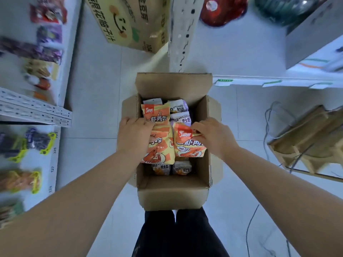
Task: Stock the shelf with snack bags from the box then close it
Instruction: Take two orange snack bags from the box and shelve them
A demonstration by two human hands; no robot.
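Observation:
An open cardboard box (172,193) stands on the floor in front of my legs, its flaps spread out. Inside lie orange shrimp snack bags and purple-white potato snack bags (181,118). My left hand (132,135) grips the top edge of one orange bag (160,151) at the left. My right hand (213,135) pinches the top corner of a second orange bag (189,145) beside it. A third orange bag (156,113) lies further back in the box. The shelf (53,164) with hanging snack packs runs along the left.
A large yellow printed carton (130,25) sits on the floor behind the box, next to a white perforated shelf post (182,34). A white shelf edge with labels (278,82) lies at right, a wooden frame with cables (306,143) below it. The floor is pale tile.

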